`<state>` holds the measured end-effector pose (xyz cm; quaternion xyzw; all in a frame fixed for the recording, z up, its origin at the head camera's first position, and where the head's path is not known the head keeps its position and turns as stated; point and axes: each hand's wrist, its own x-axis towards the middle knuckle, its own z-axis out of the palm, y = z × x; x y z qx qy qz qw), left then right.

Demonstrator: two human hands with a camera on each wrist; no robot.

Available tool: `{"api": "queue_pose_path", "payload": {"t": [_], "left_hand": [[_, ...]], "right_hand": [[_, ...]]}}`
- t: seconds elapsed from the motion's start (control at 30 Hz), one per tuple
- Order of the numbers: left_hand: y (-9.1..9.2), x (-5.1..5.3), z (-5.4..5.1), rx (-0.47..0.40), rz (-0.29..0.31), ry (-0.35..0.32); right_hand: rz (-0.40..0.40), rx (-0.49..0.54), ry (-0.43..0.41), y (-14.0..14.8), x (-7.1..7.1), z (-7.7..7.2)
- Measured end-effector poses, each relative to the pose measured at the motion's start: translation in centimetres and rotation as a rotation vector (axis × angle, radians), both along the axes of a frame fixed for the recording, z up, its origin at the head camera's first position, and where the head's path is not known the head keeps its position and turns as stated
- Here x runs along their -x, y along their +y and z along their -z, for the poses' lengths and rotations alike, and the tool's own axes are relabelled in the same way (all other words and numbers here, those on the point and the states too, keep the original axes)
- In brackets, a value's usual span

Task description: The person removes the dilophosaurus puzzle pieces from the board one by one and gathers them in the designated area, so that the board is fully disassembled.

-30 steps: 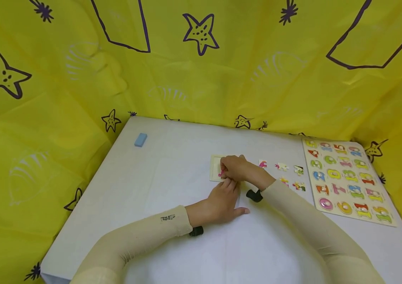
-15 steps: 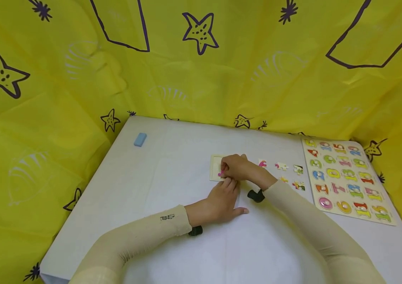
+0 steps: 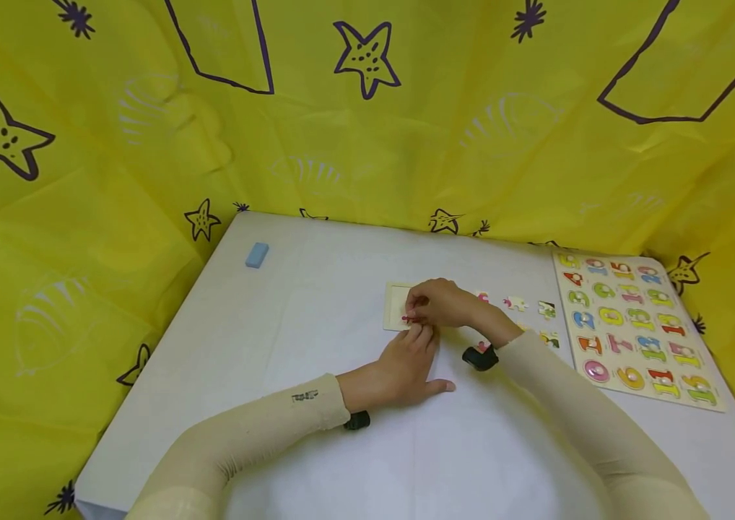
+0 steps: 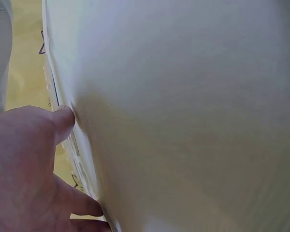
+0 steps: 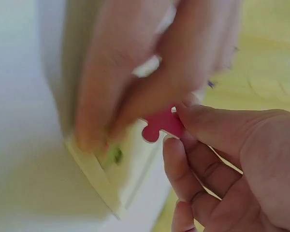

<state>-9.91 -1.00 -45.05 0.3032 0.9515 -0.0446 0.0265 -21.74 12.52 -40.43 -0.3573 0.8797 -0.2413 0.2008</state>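
My right hand (image 3: 444, 302) pinches a pink jigsaw piece (image 5: 159, 126) between thumb and fingertips, just over a small cream puzzle tray (image 3: 389, 309). In the right wrist view the piece's rounded knob points down and left. My left hand (image 3: 406, 368) lies palm down with its fingers extended to the near edge of the tray and its thumb spread out. Close up, the left fingers look blurred beside the tray rim (image 5: 99, 186). A green patch shows inside the tray there, and both hands hide much of its inside.
Several loose jigsaw pieces, among them a white one (image 3: 515, 303) and a green one (image 3: 546, 310), lie right of the tray, partly behind my right forearm. A number board (image 3: 640, 332) fills the table's right side. A blue block (image 3: 257, 255) sits far left. Yellow curtain (image 3: 367, 159) surrounds the table.
My right hand has turned and its wrist has shifted slightly right, tilting the pink piece. The forearm covers different loose pieces. The left hand stays in place.
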Motion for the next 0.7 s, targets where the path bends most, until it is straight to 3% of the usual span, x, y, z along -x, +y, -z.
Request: {"api": "queue_pose_path", "payload": {"t": [0.17, 0.3, 0.7], "left_hand": [[0.0, 0.1, 0.1, -0.022, 0.010, 0.024], [0.0, 0.2, 0.2, -0.024, 0.013, 0.018], [-0.1, 0.3, 0.4, -0.027, 0.003, -0.046]], "right_hand": [[0.062, 0.068, 0.009, 2.2, 0.5, -1.1], [0.102, 0.057, 0.004, 4.7, 0.4, -1.8], [0.161, -0.012, -0.108, 11.9, -2.6, -2.7]]}}
